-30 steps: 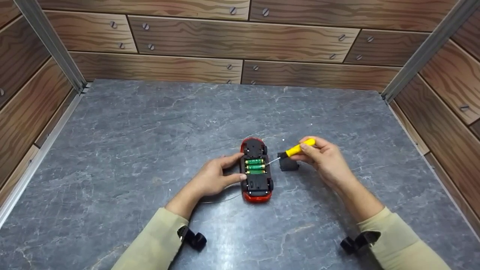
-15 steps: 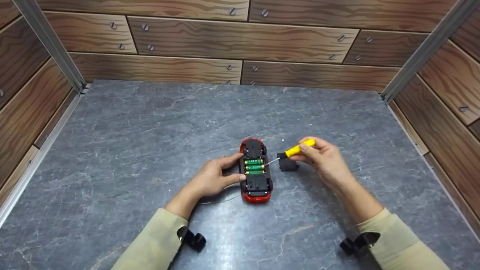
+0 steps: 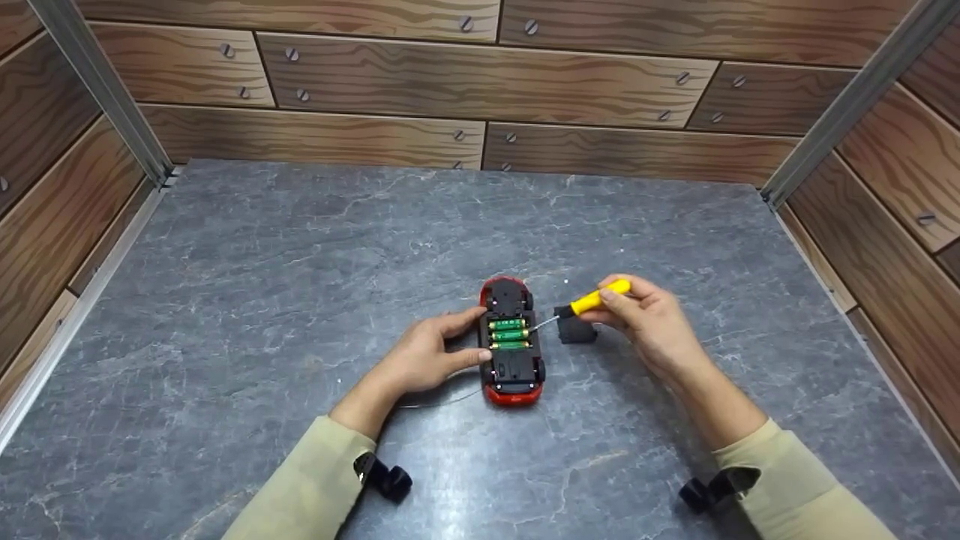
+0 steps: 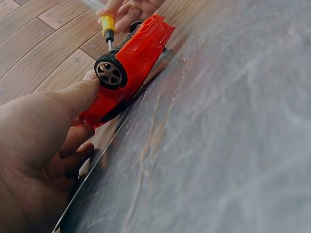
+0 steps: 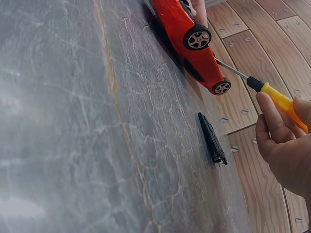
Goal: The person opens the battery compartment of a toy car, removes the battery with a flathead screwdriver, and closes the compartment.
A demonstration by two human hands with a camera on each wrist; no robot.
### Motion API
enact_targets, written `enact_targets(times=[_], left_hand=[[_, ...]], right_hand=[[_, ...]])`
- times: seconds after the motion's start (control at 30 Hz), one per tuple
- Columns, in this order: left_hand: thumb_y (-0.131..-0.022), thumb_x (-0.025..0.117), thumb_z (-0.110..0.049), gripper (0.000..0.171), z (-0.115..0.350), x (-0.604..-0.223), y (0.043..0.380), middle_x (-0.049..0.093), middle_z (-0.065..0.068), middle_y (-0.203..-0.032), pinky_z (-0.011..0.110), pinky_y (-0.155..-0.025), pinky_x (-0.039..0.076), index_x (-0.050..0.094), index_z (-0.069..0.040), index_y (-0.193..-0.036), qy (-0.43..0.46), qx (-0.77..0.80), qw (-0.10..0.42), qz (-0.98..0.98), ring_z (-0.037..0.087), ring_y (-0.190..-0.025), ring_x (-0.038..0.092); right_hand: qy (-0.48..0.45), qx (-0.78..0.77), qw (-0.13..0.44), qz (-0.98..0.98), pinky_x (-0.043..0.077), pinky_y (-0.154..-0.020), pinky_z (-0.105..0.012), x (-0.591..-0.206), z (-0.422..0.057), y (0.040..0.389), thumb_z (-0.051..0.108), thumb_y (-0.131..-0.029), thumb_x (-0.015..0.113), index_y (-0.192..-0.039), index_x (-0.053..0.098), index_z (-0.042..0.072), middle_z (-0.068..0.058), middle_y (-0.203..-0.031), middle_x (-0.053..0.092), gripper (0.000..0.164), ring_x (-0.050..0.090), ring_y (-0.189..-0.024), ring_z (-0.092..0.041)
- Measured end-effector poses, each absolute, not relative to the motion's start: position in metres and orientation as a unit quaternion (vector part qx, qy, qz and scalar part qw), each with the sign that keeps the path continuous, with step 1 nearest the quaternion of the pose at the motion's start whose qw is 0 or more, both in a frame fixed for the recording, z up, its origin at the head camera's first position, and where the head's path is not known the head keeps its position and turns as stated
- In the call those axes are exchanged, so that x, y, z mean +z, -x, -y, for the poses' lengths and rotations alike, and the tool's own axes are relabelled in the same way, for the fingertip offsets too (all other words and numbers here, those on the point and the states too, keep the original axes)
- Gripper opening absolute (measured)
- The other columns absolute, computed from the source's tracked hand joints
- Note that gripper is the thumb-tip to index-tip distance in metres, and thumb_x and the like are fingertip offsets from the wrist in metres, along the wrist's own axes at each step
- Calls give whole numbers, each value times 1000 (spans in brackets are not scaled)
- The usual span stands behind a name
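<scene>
A red toy car (image 3: 516,367) lies upside down on the table, its black underside facing up. Three green batteries (image 3: 510,335) sit side by side in its uncovered battery compartment. My left hand (image 3: 424,356) holds the car by its left side, thumb near a wheel (image 4: 110,71) in the left wrist view. Between thumb and fingers, my right hand (image 3: 651,319) grips a yellow-handled screwdriver (image 3: 600,297). Its metal shaft slants down left to the right edge of the battery compartment; whether the tip touches a battery is too small to tell.
A black battery cover (image 3: 577,330) lies on the table right of the car, partly under the screwdriver. A thin wire (image 3: 442,403) runs from near the car toward the left wrist. Wood-patterned walls (image 3: 480,82) enclose the grey marbled table (image 3: 337,225).
Almost nothing differs. Both hands, the toy car and the screwdriver keep their places, apart from a very slight shift of the whole view.
</scene>
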State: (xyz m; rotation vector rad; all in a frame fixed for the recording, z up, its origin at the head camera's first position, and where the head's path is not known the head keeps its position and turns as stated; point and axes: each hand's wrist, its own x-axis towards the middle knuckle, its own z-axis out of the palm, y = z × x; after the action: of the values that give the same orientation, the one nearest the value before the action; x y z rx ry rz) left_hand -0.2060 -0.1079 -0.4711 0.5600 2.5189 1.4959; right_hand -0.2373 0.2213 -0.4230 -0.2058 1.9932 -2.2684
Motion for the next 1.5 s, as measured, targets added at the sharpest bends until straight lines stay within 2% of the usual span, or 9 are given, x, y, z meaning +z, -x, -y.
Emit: enact_targets(times=[0.2,0.53,0.73,0.93,1.07,1.17,1.3,1.4,1.5], left_hand=[[-96,81,-38,72,108,-472,206,54,4,-156,42,-125,32,52,-17,-158,-187,500,78,-842,23,-148,47],[-95,81,-40,75,108,-470,205,53,5,-157,44,-125,32,50,-19,-159,-184,496,81,-845,25,-147,47],[-97,80,-36,71,108,-471,206,55,9,-156,45,-124,34,52,-13,-158,-197,511,77,-833,26,-147,48],[-96,81,-38,73,108,-470,205,55,7,-156,44,-124,33,51,-16,-159,-188,507,86,-837,25,-147,47],[-95,81,-39,74,108,-470,205,53,7,-157,45,-125,32,51,-18,-159,-181,505,91,-839,26,-148,46],[-94,81,-40,75,109,-470,204,53,6,-158,46,-125,31,51,-19,-159,-176,502,93,-841,26,-149,45],[-95,81,-41,74,109,-470,204,53,6,-157,46,-125,31,51,-19,-159,-178,499,90,-843,26,-149,45],[-95,81,-41,74,109,-470,204,54,6,-157,46,-125,32,51,-19,-159,-181,498,88,-844,26,-148,46],[-95,81,-41,74,109,-469,205,54,5,-157,46,-125,32,51,-19,-159,-180,495,87,-845,26,-148,46]], right_hand=[[73,-748,50,-658,61,-93,-44,-421,-221,237,-4,-105,60,-116,61,-15,-21,-105,71,16,78,-93,-29],[75,-742,42,-665,61,-92,-43,-420,-220,236,-5,-105,60,-116,62,-15,-20,-105,70,15,78,-93,-28],[85,-748,36,-658,61,-92,-43,-420,-220,234,-6,-105,59,-111,67,-6,-21,-104,71,9,78,-92,-29],[82,-750,35,-656,61,-92,-42,-419,-220,234,-7,-105,58,-109,68,-2,-20,-103,72,11,78,-92,-28],[85,-753,33,-652,61,-93,-43,-416,-219,234,-8,-105,57,-108,68,-3,-20,-104,72,13,78,-93,-29],[91,-755,36,-649,61,-93,-43,-414,-217,234,-9,-105,57,-112,65,-11,-21,-104,72,11,78,-94,-29],[92,-752,39,-651,61,-93,-43,-413,-216,234,-8,-105,57,-118,57,-22,-22,-105,72,19,78,-94,-29],[91,-746,41,-659,61,-94,-43,-412,-217,234,-6,-105,59,-118,59,-20,-22,-107,71,18,78,-95,-29],[90,-739,40,-666,60,-94,-43,-412,-220,234,-5,-105,60,-115,65,-12,-23,-109,69,12,78,-96,-29]])
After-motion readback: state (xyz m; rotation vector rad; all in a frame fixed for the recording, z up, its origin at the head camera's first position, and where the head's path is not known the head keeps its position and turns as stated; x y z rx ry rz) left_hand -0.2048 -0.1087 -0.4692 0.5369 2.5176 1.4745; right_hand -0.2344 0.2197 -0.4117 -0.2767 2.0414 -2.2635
